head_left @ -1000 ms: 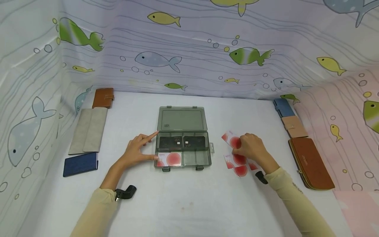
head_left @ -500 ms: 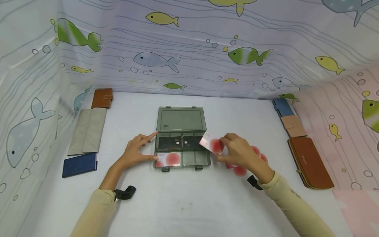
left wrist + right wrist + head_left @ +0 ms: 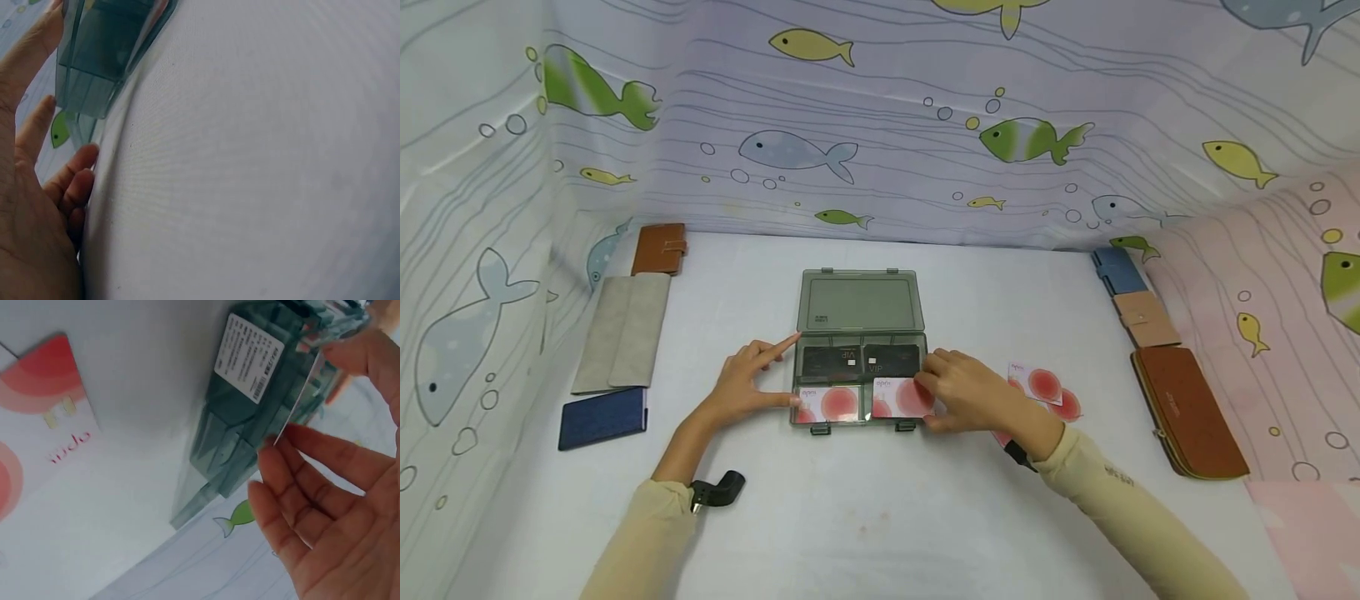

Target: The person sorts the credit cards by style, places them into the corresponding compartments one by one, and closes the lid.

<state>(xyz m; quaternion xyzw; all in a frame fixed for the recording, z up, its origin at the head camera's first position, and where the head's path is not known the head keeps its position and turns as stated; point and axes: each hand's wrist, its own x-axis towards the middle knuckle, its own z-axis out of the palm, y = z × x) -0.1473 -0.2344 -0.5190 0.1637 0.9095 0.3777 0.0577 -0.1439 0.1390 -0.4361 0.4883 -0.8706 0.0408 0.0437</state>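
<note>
Head view: mid-frame, the box [image 3: 861, 367] lies open on the bench [image 3: 865, 508]. The right hand [image 3: 962, 392] pinches a card [image 3: 901, 398] in its lower right compartment; the left hand [image 3: 745, 385], fingers straight, touches its left edge.

Left wrist view: the left hand [image 3: 37, 206] lies relaxed at lower left, below the box [image 3: 103, 53].

Right wrist view: the right hand [image 3: 337, 487] pinches the card's [image 3: 300, 400] edge by the box [image 3: 262, 394].

One open compartment box [image 3: 859, 304] is seen on the counter [image 3: 880, 500]. Two black VIP cards [image 3: 829, 360] and two red-and-white cards [image 3: 827, 402] are counted inside it. At least two more red-and-white cards [image 3: 1037, 383] are seen beside it, partly hidden. Three wallets [image 3: 622, 331] are counted at the left and three wallets [image 3: 1187, 412] at the right. Two hands [image 3: 741, 385] are seen.
</note>
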